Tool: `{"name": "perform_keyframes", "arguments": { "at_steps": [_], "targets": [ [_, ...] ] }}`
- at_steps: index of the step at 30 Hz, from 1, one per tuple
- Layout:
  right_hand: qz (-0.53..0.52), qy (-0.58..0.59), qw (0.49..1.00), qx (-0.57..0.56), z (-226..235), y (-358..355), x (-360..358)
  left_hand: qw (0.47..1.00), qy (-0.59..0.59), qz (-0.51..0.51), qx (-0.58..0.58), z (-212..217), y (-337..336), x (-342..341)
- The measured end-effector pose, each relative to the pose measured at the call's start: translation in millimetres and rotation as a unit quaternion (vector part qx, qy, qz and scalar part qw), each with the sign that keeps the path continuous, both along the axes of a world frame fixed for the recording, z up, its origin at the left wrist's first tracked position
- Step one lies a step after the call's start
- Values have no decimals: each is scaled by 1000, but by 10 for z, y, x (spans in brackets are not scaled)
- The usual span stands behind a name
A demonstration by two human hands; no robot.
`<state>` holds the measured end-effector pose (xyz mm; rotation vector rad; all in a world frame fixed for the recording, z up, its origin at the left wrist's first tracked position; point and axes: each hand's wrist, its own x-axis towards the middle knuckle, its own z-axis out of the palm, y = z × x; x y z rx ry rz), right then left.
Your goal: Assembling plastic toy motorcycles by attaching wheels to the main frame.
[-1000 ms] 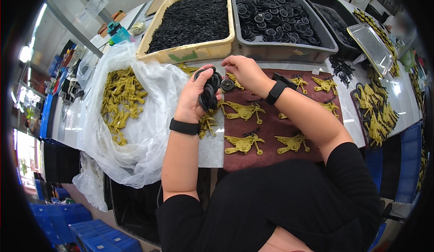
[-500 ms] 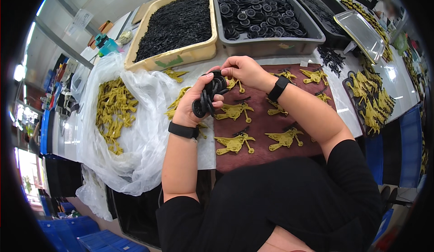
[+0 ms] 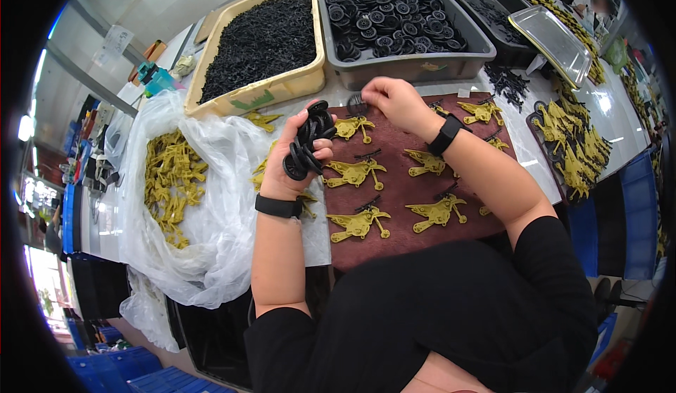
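Observation:
My left hand (image 3: 282, 175) is closed around a stack of black toy wheels (image 3: 310, 141). Right of it, my right hand (image 3: 396, 105) pinches a single black wheel (image 3: 357, 105), which is slightly blurred. That wheel is over the far left yellow toy motorcycle frame (image 3: 352, 129); whether they touch I cannot tell. More yellow frames lie in rows on a brown cloth (image 3: 394, 232), such as a near-left frame (image 3: 358, 224) and a frame beside it (image 3: 436, 213). Small black pieces, like handlebars, sit at the upper ends of several.
A grey tub (image 3: 415, 69) of black wheels and a cream tub (image 3: 320, 62) of small black parts stand at the back. Left is a clear plastic bag (image 3: 232, 139) holding yellow frames. On the right are loose black pieces (image 3: 508, 85), a metal lid (image 3: 553, 41) and piled frames (image 3: 572, 143).
My hands have moved apart. The right hand has drawn a single wheel away from the stack, while the left hand has shifted slightly left with the others. The whole view has shifted a little.

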<state>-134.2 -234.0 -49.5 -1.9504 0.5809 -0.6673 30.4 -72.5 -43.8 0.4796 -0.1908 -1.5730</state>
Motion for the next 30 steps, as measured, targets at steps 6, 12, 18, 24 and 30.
{"name": "perform_keyframes", "arguments": {
  "at_steps": [6,12,18,24,30],
  "targets": [
    [29,142,988,57,-126,87,-99,1000,-20,0,10,-9,4,-14],
    [44,167,983,-64,-212,115,-95,998,-64,-2,21,27,-27,-73],
    [-6,78,976,-203,-231,88,-85,994,-100,-10,33,44,-58,-153],
    [49,-77,983,-160,65,193,-135,990,-127,-48,37,-15,-158,-287],
    [-68,-87,983,-148,54,10,-289,991,-120,-30,58,37,-242,-389]
  ]
}}
